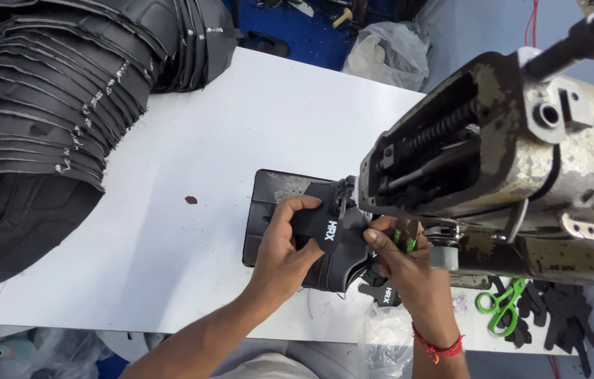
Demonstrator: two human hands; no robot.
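Note:
Both my hands hold a black shoe upper piece (332,263) at the needle area of a worn cream sewing machine (521,154). My left hand (284,249) grips its left side, thumb on top near a small black tab with white lettering (331,230). My right hand (401,258) pinches the right edge of the piece just under the presser foot (345,191), with a green-handled tool tucked against its fingers. The piece lies over a dark metal machine plate (263,210).
A large fanned stack of black shoe uppers (51,98) fills the left of the white table (192,140). Green-handled snips (499,303) and small black cut pieces (563,319) lie at right. Plastic bags sit at the back (388,52) and at the front edge (385,344).

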